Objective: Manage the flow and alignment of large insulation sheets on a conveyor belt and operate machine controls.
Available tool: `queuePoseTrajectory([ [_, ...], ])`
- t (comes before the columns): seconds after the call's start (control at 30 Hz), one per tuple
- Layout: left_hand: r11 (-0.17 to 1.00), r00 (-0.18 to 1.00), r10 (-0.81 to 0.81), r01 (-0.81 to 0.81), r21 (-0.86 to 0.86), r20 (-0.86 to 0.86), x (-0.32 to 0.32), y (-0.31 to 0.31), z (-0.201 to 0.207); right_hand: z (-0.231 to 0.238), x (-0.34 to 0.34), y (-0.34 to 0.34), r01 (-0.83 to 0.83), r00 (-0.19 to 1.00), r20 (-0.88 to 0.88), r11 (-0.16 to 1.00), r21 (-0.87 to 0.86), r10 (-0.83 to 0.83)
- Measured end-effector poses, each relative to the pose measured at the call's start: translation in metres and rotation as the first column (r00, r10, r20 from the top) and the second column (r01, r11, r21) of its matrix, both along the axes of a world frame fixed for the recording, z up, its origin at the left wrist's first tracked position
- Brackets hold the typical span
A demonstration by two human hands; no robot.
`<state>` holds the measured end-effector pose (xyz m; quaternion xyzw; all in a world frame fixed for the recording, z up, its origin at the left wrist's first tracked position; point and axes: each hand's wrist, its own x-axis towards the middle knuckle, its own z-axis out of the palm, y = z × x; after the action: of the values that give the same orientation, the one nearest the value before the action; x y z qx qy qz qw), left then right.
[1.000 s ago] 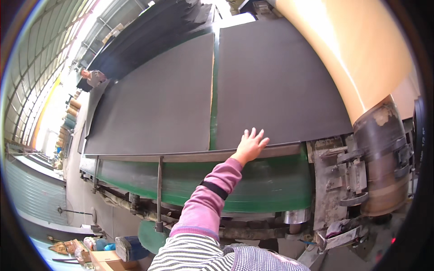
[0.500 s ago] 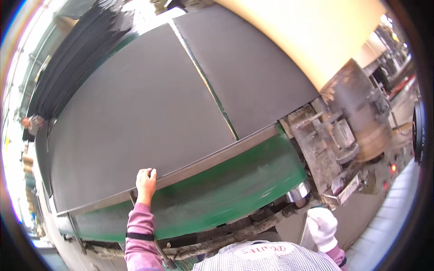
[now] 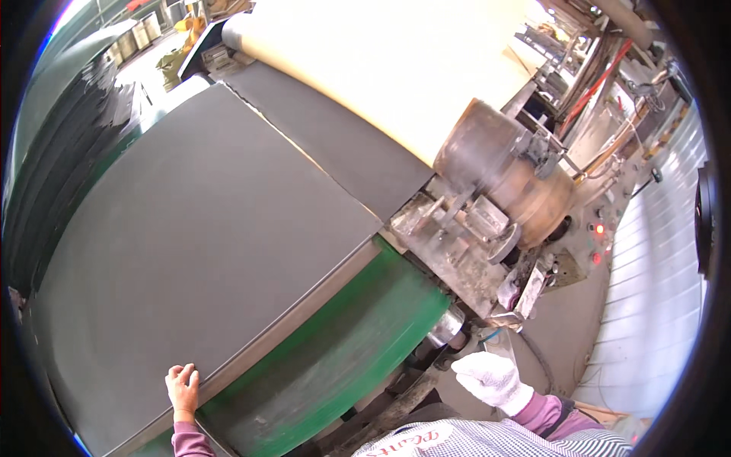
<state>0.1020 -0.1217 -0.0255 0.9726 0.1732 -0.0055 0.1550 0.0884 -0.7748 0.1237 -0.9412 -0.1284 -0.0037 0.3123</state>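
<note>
My bare left hand [image 3: 183, 387] is at the near edge of a large dark grey sheet [image 3: 198, 198], its curled fingers closed over that edge. The sheet lies flat on a green belt [image 3: 343, 346], which curves down at the front. My right hand [image 3: 491, 379], in a white knitted glove, is held in front of my checked apron, off the machine. Its fingers are drawn together; whatever they hold, if anything, is hidden. A narrow gap divides the sheet from a second dark grey sheet [image 3: 335, 141], which runs up to a wide cream roll [image 3: 365, 72].
A worn brown drum [image 3: 495, 164] and metal brackets [image 3: 480, 221] stand at the belt's right end. Below them a shiny roller end [image 3: 446, 326] sticks out. A control panel with a lit red lamp [image 3: 600, 229] is at the right. Dark layered material [image 3: 72, 145] rises beyond the belt.
The view has swung to the right. The gap between the sheets is closer to the cream roll, and less of the second sheet shows. My left hand stays on the sheet's edge.
</note>
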Motion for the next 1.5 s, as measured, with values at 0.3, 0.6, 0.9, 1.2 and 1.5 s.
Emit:
queuePoseTrajectory([
  [0.3, 0.993, 0.995, -0.099, 0.1, 0.065, -0.012, 0.066, -0.112, 0.016, -0.005, -0.009, -0.014, 0.0, 0.999, -0.04, 0.999, 0.037, 0.001],
  [0.6, 0.976, 0.978, -0.207, 0.209, 0.06, -0.029, 0.135, -0.193, 0.016, -0.005, -0.02, -0.065, 0.251, 0.968, 0.032, 0.954, -0.163, -0.249],
  [0.9, 0.796, 0.818, -0.549, 0.574, 0.193, -0.171, 0.217, -0.248, 0.008, 0.012, 0.03, -0.293, 0.755, 0.653, 0.312, 0.622, -0.204, -0.69],
  [1.2, 0.864, 0.905, -0.425, 0.409, -0.295, 0.012, 0.239, -0.303, 0.003, 0.024, 0.12, -0.48, 0.891, 0.428, 0.393, 0.307, -0.335, -0.814],
  [1.5, 0.89, 0.87, -0.338, 0.42, 0.179, -0.357, 0.224, -0.29, 0.005, 0.021, 0.163, -0.54, 0.793, 0.519, 0.284, 0.33, -0.512, -0.806],
])
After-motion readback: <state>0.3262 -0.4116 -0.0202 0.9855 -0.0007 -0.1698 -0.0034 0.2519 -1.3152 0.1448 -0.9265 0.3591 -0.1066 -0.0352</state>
